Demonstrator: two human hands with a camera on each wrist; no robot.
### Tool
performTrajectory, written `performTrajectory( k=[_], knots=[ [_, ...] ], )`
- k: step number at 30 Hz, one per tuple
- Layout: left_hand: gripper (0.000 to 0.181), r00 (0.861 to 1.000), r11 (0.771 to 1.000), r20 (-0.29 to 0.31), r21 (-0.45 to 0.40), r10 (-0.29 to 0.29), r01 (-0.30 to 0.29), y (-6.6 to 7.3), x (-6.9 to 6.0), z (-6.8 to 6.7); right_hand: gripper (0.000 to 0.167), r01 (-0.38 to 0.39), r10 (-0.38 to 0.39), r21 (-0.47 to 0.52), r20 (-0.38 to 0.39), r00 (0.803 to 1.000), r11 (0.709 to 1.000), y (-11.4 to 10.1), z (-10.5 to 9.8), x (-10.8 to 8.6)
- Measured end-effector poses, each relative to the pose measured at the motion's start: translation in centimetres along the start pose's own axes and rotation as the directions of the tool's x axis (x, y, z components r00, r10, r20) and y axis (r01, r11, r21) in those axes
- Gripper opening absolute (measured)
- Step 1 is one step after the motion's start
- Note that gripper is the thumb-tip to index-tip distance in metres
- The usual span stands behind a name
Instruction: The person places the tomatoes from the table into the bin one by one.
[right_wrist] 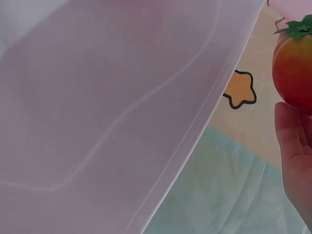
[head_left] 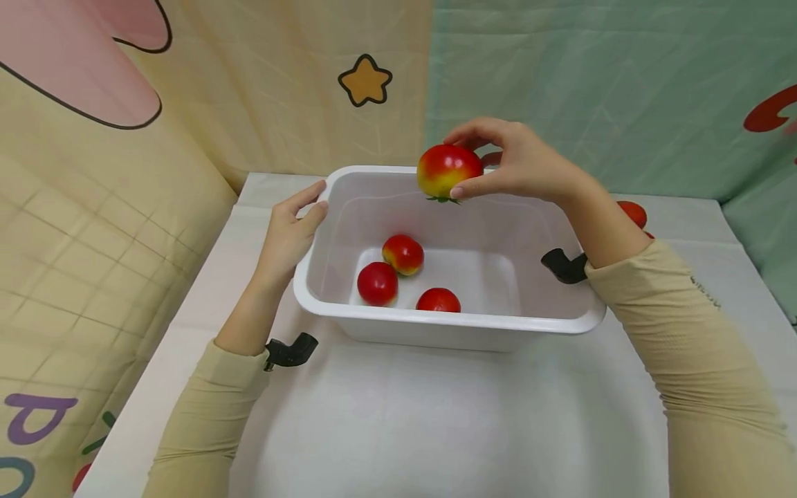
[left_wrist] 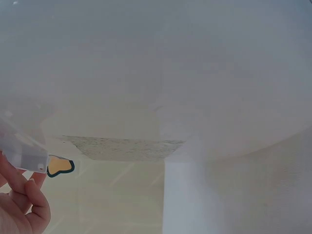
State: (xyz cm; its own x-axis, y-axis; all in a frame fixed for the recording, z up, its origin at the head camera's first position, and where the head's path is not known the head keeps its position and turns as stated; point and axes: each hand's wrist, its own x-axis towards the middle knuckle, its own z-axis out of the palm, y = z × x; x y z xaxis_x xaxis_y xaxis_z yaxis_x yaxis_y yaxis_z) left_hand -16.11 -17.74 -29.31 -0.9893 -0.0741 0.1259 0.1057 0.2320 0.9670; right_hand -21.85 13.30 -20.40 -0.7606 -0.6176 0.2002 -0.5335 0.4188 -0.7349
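A white plastic bin (head_left: 448,324) stands on the table. My left hand (head_left: 291,228) grips its rim at the left end; in the left wrist view that hand (left_wrist: 22,207) shows its fingers bent at the rim. Above the bin, close to its back rim, my right hand (head_left: 513,162) holds a red and yellow tomato (head_left: 450,169), green leaves pointing down. The right wrist view shows this tomato (right_wrist: 295,73) against the fingers, partly cut off by the frame. Three more tomatoes lie inside the bin: one at the back (head_left: 403,254), one at left (head_left: 377,283), another by the front wall (head_left: 438,300).
Red round things (head_left: 633,213) lie on the table right of the bin, partly hidden by my right forearm. A white cloth covers the table (head_left: 398,415). Behind stands a printed curtain (head_left: 299,90) with an orange star. Black camera mounts (head_left: 292,351) sit at both wrists.
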Motion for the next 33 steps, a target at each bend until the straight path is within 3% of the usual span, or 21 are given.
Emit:
performTrajectory(
  k=[10, 18, 27, 33],
  knots=[
    [0.044, 1.0, 1.0, -0.006, -0.019, -0.004, 0.004, 0.4, -0.1, -0.3, 0.051, -0.05, 0.046, 0.041, 0.094, 0.995, 0.998, 1.1, 0.8, 0.7],
    [0.044, 1.0, 1.0, 0.007, -0.003, -0.003, 0.003, 0.3, -0.4, -0.5, 0.051, -0.115, 0.107, 0.035, 0.18, 0.978, 0.993, 2.5, 1.6, 0.9],
    [0.044, 1.0, 1.0, 0.006, -0.004, 0.0, 0.0, 0.3, -0.7, -0.7, 0.051, -0.121, 0.108, 0.047, 0.214, 0.971, 0.991, 3.2, 1.9, 0.9],
    [0.044, 1.0, 1.0, 0.006, -0.009, 0.0, 0.0, 0.3, -0.7, -0.8, 0.05, -0.13, 0.119, 0.022, 0.279, 0.953, 0.991, 3.4, 1.9, 0.7]
  ],
)
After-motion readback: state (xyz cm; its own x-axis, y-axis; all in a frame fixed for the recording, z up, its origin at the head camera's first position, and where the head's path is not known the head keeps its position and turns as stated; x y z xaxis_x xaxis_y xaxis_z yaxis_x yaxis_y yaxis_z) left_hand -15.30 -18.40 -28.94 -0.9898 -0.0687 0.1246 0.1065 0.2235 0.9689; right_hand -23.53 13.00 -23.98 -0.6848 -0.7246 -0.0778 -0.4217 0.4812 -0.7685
